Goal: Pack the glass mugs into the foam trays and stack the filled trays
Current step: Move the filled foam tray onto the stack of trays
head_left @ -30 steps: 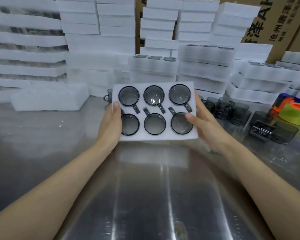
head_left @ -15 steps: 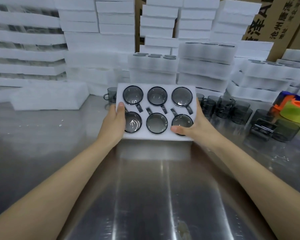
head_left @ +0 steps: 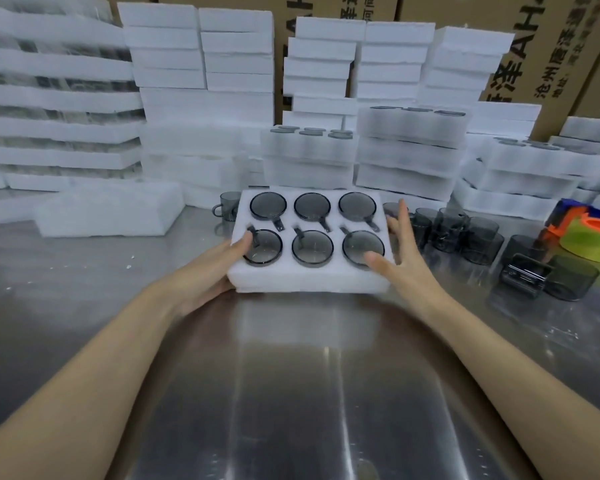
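A white foam tray [head_left: 309,280] sits level in front of me, just above or on the steel table [head_left: 291,393]; I cannot tell which. Six grey glass mugs [head_left: 312,247] fill its round holes, handles in the slots. My left hand [head_left: 205,275] grips the tray's near left corner, thumb on top by the front left mug. My right hand [head_left: 406,265] holds the right edge, thumb resting on the front right mug and fingers stretched along the side. Stacks of filled foam trays [head_left: 409,147] rise directly behind.
Several loose grey mugs [head_left: 458,233] stand to the right of the tray, and one mug [head_left: 227,206] stands behind its left corner. A loose foam block [head_left: 108,211] lies at left. Coloured tape rolls [head_left: 593,237] sit far right. Cardboard boxes [head_left: 534,46] line the back.
The tray, earlier tilted up toward me, now lies flat and lower. My right hand's fingers have spread along the tray's right side. Both hands have kept hold of it.
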A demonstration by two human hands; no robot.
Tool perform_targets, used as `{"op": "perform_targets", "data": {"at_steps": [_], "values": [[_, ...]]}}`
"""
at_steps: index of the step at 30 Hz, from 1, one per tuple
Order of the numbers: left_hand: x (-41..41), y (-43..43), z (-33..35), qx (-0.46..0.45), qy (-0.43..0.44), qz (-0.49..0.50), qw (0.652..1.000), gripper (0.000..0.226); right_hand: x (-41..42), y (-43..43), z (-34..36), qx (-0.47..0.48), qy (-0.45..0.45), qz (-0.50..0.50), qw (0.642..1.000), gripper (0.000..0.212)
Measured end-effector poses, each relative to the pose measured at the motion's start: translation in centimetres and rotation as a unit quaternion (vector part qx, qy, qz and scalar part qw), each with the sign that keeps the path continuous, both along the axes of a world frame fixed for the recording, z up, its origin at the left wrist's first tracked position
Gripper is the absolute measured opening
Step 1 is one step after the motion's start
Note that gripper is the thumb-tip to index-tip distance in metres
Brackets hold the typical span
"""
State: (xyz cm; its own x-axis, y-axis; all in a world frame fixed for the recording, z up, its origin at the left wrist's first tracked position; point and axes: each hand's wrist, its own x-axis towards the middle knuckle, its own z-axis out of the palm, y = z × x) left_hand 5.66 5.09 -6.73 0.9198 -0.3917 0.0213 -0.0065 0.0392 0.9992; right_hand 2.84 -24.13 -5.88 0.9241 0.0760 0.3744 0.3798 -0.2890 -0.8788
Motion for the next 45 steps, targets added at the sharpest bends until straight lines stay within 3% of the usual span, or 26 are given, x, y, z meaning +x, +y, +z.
{"op": "perform_targets", "data": {"at_steps": [6, 12, 15, 17, 22, 25, 28, 31, 37, 40, 42, 45], "values": [[0.8, 1.1, -0.5, -0.109, 0.029, -0.011, 0.994, 0.062, -1.5, 1.7, 1.0, -0.161, -0.219, -0.038, 0.961, 0.08], [2.1, -0.1, 0.1, -0.178, 0.011, 0.022, 0.984, 0.08, -1.2, 2.4, 3.2, -0.211, -0.297, -0.1, 0.926, 0.054], [3.3, -0.3, 0.2, -0.264, 0.065, 0.102, 0.957, 0.084, 0.7, 3.2, 5.2, -0.175, -0.288, -0.12, 0.934, 0.052], [3.9, -0.2, -0.1, -0.261, 0.09, 0.142, 0.951, 0.079, 3.2, 4.0, 7.0, -0.148, -0.278, -0.141, 0.939, 0.05], [4.9, -0.6, -0.9, -0.256, 0.088, 0.112, 0.956, 0.078, 12.1, 5.3, 12.4, -0.097, -0.281, -0.202, 0.933, 0.05], [6.0, -0.6, -1.0, -0.261, 0.082, 0.104, 0.956, 0.077, 17.7, 5.6, 15.0, -0.121, -0.271, -0.206, 0.932, 0.049], [6.7, -0.6, -1.2, -0.257, 0.079, 0.104, 0.958, 0.076, 21.9, 5.9, 15.4, -0.182, -0.196, -0.225, 0.937, 0.056], [7.0, -0.7, -1.4, -0.255, 0.08, 0.1, 0.958, 0.075, 24.1, 6.5, 14.2, -0.287, -0.194, -0.277, 0.896, 0.065], [7.3, -1.0, -1.5, -0.249, 0.083, 0.096, 0.96, 0.074, 25.1, 6.6, 12.4, -0.211, -0.179, -0.278, 0.92, 0.059], [7.2, -1.1, -1.4, -0.246, 0.082, 0.097, 0.961, 0.073, 25.6, 6.7, 12.9, -0.218, -0.185, -0.276, 0.918, 0.054], [7.2, -1.1, -1.4, -0.247, 0.081, 0.097, 0.961, 0.072, 26.0, 6.8, 13.5, -0.251, -0.189, -0.301, 0.9, 0.05], [7.2, -1.1, -1.5, -0.246, 0.081, 0.096, 0.961, 0.072, 26.5, 6.3, 13.4, -0.402, -0.226, -0.364, 0.809, 0.04]]}}
